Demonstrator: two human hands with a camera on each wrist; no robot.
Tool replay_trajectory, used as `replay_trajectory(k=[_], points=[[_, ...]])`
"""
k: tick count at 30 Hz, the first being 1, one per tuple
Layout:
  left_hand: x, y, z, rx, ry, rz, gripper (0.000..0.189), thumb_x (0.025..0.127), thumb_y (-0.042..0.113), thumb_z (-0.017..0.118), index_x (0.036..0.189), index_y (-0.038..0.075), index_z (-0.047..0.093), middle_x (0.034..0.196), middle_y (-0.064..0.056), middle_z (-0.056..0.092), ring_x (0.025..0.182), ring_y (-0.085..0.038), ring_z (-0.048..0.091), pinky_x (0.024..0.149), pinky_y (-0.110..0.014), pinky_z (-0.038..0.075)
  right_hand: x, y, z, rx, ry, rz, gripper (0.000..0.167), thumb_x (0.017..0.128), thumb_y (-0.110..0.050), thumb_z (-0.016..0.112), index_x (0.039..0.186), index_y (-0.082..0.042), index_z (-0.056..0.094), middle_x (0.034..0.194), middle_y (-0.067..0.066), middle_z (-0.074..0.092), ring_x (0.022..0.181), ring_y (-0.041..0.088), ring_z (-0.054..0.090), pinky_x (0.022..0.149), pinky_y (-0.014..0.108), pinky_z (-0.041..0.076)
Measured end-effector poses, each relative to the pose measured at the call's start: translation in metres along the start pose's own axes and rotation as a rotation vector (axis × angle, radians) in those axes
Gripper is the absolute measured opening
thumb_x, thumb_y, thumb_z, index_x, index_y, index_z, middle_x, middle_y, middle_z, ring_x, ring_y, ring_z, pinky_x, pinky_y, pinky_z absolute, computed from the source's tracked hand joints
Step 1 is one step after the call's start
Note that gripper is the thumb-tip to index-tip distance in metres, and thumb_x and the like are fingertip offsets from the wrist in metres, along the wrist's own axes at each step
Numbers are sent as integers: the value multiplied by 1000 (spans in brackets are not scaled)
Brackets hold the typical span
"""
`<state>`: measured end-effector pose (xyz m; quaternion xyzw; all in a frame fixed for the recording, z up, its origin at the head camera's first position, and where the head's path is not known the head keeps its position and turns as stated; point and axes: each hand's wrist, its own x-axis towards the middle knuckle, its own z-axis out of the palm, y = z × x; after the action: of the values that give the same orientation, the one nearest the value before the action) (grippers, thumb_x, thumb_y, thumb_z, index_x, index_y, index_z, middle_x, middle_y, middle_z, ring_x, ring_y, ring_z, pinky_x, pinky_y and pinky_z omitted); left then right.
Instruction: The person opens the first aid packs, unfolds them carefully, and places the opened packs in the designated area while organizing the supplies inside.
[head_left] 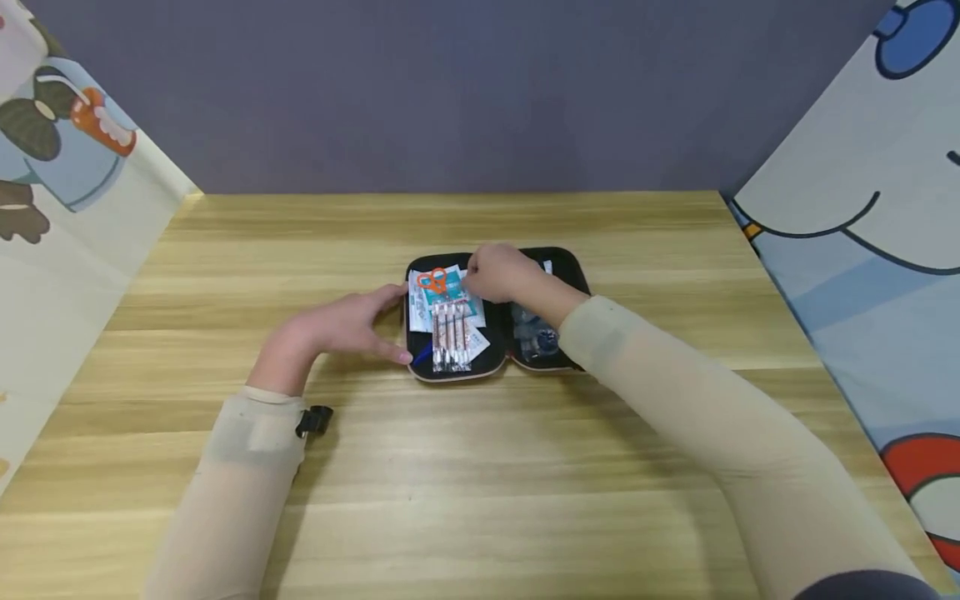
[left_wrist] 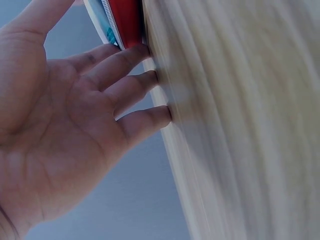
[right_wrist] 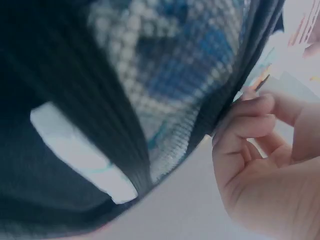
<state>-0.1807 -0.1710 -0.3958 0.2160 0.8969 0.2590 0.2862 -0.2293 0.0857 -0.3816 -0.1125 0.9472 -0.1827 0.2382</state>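
Note:
An unfolded black-lined zip case with a red shell lies on the table. In its left half are orange-handled scissors, a teal packet, white packets and a clear strip of slim sticks. My right hand is over the case's middle, fingers curled, pinching the scissors at the end away from the handles; the fingers largely hide the grip. Spread around the left edge, my left hand touches the case with thumb and fingertips, fingers nearly straight in the left wrist view.
The case's right half holds a mesh pocket with bluish contents and a white item under a black band. Wood table surrounds the case. A dark wall stands behind, with cartoon-printed panels at the sides.

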Motion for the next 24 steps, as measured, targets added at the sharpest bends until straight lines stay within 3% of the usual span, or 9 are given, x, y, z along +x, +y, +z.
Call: replay_trajectory(k=[3,6,7,11,16,24], points=[[0,2,-5,12,-8,-6,122,86,46,88,171,6,10,176,-22,24,164,-40,24,135,-56,22,-5,-3,-7,-52,20,10,38,109,-26,50,72,-20,55,69,-4,47,57,15,36,60,32,34],[-1,4,-7,9,-9,-16,121,86,45,88,171,6,11,176,-22,24,164,-41,24,135,-57,22,-7,-5,-10,-104,33,24,38,105,-20,55,67,-19,52,64,-4,41,56,16,32,57,32,30],[-1,4,-7,0,-10,-17,121,86,44,88,171,6,11,176,-22,24,164,-41,24,135,-57,22,-6,-6,-10,-120,24,37,43,104,-21,56,63,-18,44,59,-2,33,55,16,29,55,32,28],[-3,3,-4,-46,-11,-21,121,86,41,89,171,6,12,177,-20,23,165,-39,22,135,-56,23,-2,-5,-7,-147,16,70,50,104,-34,66,61,-19,45,55,-5,32,52,14,33,51,30,34],[-5,2,1,-58,5,-20,122,85,41,91,170,2,13,177,-20,23,165,-39,23,134,-56,24,7,-4,-4,-120,12,85,57,99,-46,74,58,-19,46,53,-5,32,52,13,31,52,31,33],[-4,6,2,-42,19,6,120,85,40,90,169,0,14,176,-23,24,163,-42,26,134,-56,24,20,4,-2,19,46,116,58,96,-36,80,56,-19,41,53,-6,28,53,14,35,55,32,39]])
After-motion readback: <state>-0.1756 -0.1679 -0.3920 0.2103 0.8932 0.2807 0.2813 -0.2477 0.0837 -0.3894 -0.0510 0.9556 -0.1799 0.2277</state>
